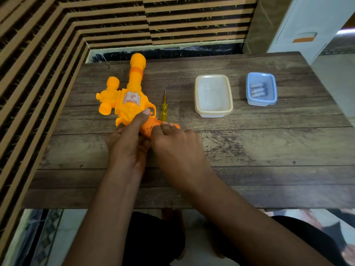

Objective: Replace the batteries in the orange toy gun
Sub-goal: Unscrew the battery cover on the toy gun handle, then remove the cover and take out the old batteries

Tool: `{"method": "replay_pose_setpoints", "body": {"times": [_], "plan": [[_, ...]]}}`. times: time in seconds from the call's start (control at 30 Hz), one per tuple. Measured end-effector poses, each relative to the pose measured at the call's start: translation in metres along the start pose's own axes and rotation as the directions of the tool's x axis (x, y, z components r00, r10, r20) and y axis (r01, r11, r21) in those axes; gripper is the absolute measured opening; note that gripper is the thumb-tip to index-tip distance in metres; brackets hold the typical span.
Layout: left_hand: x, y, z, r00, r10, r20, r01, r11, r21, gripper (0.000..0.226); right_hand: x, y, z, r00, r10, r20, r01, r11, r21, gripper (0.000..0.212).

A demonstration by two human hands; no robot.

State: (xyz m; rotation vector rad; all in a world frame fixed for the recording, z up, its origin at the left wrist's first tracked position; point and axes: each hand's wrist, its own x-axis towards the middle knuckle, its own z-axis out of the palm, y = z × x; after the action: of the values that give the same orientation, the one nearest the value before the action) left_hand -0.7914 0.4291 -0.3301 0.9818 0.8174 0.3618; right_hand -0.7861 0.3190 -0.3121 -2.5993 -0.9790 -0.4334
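No text, brand or number can be read anywhere. The toy gun (125, 104) has a sticker (131, 97) on its side with a white and orange print, but it is too blurred to show letters or figures. The batteries (259, 90) in the blue box (249, 93) have pale wrappers, and any printing on them is too small to make out.
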Motion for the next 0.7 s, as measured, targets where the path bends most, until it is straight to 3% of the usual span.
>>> {"method": "replay_pose_setpoints", "body": {"times": [0.1, 0.2, 0.27, 0.37, 0.53, 0.63, 0.7], "plan": [[0.002, 0.0, -0.002, 1.0, 0.007, 0.003, -0.007, 1.0, 0.019, 0.05, 0.0, 0.001, 0.0, 0.999, 0.0, -0.034, -0.001, 0.999, -0.047, 0.029], [0.003, 0.001, -0.005, 0.999, -0.024, 0.038, 0.023, 0.999, 0.027, 0.075, -0.002, -0.002, 0.001, 0.998, 0.011, -0.058, -0.017, 0.995, -0.098, 0.011], [0.006, 0.001, -0.008, 0.998, -0.03, 0.055, 0.028, 0.999, 0.04, 0.079, -0.003, -0.004, 0.004, 0.998, 0.01, -0.067, -0.016, 0.995, -0.1, 0.016], [0.01, 0.001, -0.011, 0.998, -0.032, 0.053, 0.029, 0.998, 0.058, 0.069, -0.004, -0.005, 0.005, 0.993, -0.021, -0.113, 0.01, 0.996, -0.092, 0.009], [0.012, 0.003, -0.011, 0.994, -0.064, 0.094, 0.06, 0.997, 0.041, 0.089, -0.008, -0.006, -0.001, 0.982, -0.035, -0.184, 0.027, 0.999, -0.043, 0.01], [0.01, 0.005, -0.011, 0.991, -0.077, 0.11, 0.07, 0.995, 0.071, 0.086, -0.01, -0.006, -0.006, 0.975, -0.056, -0.216, 0.05, 0.998, -0.036, 0.01], [0.01, 0.007, -0.011, 0.991, -0.082, 0.105, 0.073, 0.994, 0.087, 0.072, -0.012, -0.007, -0.009, 0.971, -0.066, -0.228, 0.064, 0.998, -0.015, 0.012]]}}
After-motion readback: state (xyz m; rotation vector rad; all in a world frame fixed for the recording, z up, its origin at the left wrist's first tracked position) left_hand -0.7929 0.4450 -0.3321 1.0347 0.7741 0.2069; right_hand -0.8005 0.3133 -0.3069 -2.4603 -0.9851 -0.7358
